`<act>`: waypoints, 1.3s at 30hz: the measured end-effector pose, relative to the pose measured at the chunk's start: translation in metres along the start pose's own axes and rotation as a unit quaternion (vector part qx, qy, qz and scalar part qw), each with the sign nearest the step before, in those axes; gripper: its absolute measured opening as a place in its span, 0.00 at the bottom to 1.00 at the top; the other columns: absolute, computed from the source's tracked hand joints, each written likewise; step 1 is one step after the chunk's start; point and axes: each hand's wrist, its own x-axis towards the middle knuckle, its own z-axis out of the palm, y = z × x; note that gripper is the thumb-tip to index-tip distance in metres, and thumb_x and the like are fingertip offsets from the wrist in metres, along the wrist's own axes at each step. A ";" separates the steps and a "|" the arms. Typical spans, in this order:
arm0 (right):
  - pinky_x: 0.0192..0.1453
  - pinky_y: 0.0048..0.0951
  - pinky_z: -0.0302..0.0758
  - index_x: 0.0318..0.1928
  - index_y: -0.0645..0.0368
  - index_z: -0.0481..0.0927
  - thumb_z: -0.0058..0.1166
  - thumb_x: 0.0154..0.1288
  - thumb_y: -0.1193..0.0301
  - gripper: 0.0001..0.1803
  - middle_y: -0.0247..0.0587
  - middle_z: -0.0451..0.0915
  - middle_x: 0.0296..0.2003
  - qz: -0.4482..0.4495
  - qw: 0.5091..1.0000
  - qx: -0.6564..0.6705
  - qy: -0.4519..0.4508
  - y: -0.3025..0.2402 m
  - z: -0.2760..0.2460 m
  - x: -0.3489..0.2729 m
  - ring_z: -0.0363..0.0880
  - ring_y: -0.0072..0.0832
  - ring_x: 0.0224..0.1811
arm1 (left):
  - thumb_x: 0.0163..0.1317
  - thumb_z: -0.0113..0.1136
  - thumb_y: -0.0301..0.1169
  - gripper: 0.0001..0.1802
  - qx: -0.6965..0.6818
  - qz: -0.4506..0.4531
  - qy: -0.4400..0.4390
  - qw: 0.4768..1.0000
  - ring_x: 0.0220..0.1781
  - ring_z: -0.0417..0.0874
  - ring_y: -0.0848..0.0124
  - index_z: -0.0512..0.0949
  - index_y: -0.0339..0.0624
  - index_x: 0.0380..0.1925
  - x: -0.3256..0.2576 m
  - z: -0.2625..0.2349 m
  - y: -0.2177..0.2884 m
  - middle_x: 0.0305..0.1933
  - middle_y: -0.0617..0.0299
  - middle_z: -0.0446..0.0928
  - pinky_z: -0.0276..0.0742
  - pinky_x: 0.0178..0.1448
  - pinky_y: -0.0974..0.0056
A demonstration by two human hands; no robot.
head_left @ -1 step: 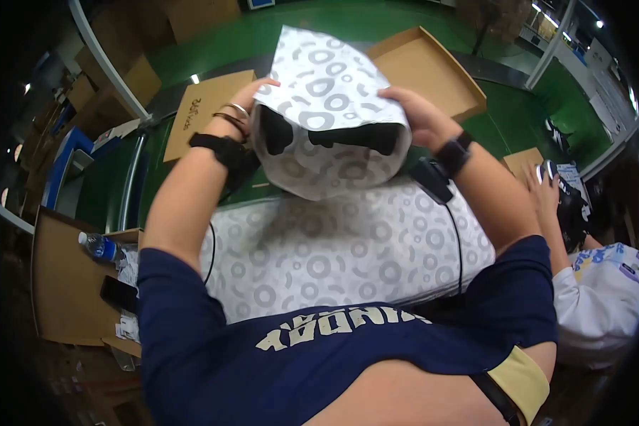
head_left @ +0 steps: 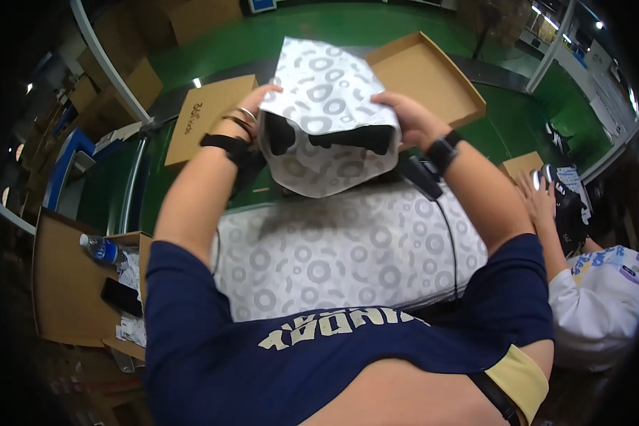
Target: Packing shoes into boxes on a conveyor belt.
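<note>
A white sheet of wrapping paper (head_left: 326, 89) printed with grey rings is folded over dark contents, with its near end gaping. Inside that opening several black shapes (head_left: 351, 137) show; their kind is hidden by the paper. My left hand (head_left: 259, 101) grips the bundle's left side, fingers mostly behind the paper. On the opposite side my right hand (head_left: 410, 117) holds the paper's edge, thumb on top. Below the bundle, close to my body, lies a stack of the same patterned paper (head_left: 341, 263).
A closed brown cardboard box (head_left: 209, 117) lies behind my left hand, an open shallow one (head_left: 429, 78) beyond my right. At left, a bottle (head_left: 98, 247) and black phone (head_left: 121, 297) rest by a carton (head_left: 64, 284). A co-worker's hand (head_left: 537, 199) touches black shoes (head_left: 569, 216) at right.
The wrapped bundle and both my hands have come slightly nearer to me. My right hand has shifted a little to the left, my left hand a little to the right.
</note>
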 end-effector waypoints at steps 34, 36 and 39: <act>0.54 0.36 0.62 0.53 0.58 0.67 0.59 0.46 0.71 0.30 0.44 0.71 0.43 -0.425 0.557 -0.707 0.097 0.145 0.010 0.009 0.68 0.39 0.48 | 0.57 0.42 0.31 0.16 0.593 -0.207 0.546 0.554 0.52 0.73 0.55 0.76 0.49 0.42 -0.287 -0.319 -0.185 0.48 0.49 0.73 0.70 0.52 0.56; 0.56 0.35 0.62 0.52 0.59 0.68 0.59 0.46 0.71 0.29 0.44 0.69 0.45 -0.418 0.599 -0.677 0.091 0.141 0.008 -0.002 0.67 0.39 0.49 | 0.59 0.41 0.30 0.14 0.654 -0.257 0.529 0.475 0.49 0.76 0.56 0.77 0.47 0.38 -0.284 -0.302 -0.173 0.45 0.50 0.75 0.73 0.48 0.57; 0.56 0.38 0.62 0.45 0.60 0.73 0.57 0.48 0.71 0.21 0.46 0.74 0.39 -0.420 0.620 -0.657 0.085 0.140 -0.010 -0.015 0.70 0.40 0.45 | 0.59 0.40 0.28 0.13 0.745 -0.251 0.478 0.391 0.42 0.79 0.57 0.77 0.43 0.33 -0.289 -0.321 -0.151 0.39 0.52 0.78 0.76 0.42 0.56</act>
